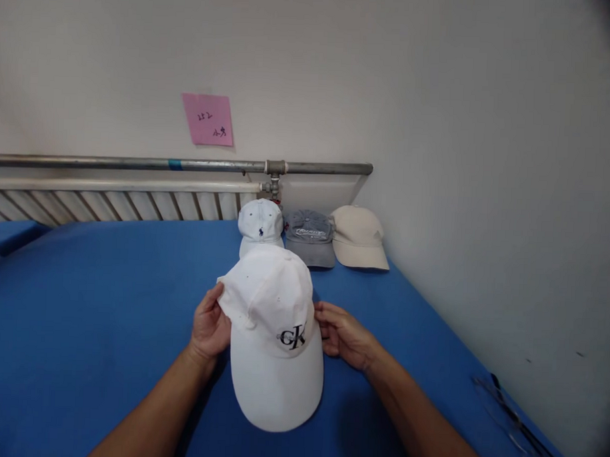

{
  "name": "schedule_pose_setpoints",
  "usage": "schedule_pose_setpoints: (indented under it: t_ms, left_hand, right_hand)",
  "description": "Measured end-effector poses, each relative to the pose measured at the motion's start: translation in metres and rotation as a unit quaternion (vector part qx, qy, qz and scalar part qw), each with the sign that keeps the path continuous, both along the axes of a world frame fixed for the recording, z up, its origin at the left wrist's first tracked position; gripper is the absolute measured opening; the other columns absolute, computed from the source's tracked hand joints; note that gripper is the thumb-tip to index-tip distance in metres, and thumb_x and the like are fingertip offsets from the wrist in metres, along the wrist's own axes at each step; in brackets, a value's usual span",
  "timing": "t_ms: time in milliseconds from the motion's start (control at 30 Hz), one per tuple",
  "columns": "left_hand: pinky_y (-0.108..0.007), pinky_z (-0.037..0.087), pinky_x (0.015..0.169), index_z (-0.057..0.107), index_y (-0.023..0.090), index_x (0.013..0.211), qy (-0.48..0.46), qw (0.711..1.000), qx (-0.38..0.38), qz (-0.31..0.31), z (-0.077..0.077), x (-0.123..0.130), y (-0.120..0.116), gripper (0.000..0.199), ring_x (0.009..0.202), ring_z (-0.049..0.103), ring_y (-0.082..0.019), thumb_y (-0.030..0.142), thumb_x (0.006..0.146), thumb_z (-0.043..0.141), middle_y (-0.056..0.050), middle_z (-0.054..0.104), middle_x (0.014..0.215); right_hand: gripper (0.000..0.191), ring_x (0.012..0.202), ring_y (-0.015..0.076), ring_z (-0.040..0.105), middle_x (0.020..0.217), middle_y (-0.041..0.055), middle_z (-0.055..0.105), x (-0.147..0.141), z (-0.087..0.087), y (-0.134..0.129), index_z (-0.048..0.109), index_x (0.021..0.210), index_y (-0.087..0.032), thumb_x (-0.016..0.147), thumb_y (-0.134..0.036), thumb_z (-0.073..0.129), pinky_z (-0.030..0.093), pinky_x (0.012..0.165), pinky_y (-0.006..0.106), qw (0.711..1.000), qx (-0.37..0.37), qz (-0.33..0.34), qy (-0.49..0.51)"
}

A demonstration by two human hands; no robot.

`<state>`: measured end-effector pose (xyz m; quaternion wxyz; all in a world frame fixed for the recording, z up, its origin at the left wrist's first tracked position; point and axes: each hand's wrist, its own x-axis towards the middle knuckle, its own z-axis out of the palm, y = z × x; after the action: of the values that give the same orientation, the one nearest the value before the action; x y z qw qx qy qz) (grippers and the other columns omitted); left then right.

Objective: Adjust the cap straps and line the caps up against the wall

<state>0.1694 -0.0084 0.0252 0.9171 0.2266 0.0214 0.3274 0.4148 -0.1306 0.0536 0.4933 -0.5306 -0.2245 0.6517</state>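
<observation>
A white baseball cap (276,321) with black "CK" lettering is held up over the blue surface, its brim pointing toward me. My left hand (211,325) pinches the cap's left edge between thumb and fingers. At the opposite side, my right hand (344,335) has its curled fingers on the edge; some fingertips are hidden behind the cap. Behind it, a pale cap (260,217) with a small dark emblem, a grey cap (309,235) with white lettering and a beige cap (359,234) sit in a row, brims forward. The white cap partly covers the pale one's brim.
The blue-covered surface (106,315) meets a wall (486,195) on the right. Eyeglasses (513,419) lie near that edge. A metal pipe (137,164) and a white radiator (110,205) run along the back, below a pink note (209,120).
</observation>
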Motion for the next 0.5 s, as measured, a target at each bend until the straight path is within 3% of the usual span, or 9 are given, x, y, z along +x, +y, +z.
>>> schedule_pose_setpoints:
  t_ms: [300,500]
  left_hand:
    - [-0.047,0.025,0.118,0.075,0.017,0.109,0.012,0.997,0.028,-0.073,0.007,0.007,-0.009,0.03,0.133,0.049,-0.032,0.031,0.091,0.055,-0.011,0.073,0.115]
    - [-0.047,0.039,0.111,0.074,0.011,0.11,0.124,0.988,0.042,-0.087,0.009,0.013,-0.021,0.027,0.111,0.066,-0.034,0.014,0.087,0.061,-0.015,0.075,0.107]
  right_hand:
    - [0.024,0.048,0.007,0.047,0.062,-0.0058,0.053,-0.001,-0.001,0.0,0.05,0.08,-0.021,0.066,-0.026,0.069,0.015,0.034,0.016,0.999,0.015,-0.039,0.027]
    - [0.023,0.046,0.0067,0.045,0.06,-0.0063,0.051,0.001,-0.004,0.003,0.048,0.078,-0.022,0.069,-0.027,0.067,0.017,0.034,0.016,0.995,0.039,-0.082,0.031]
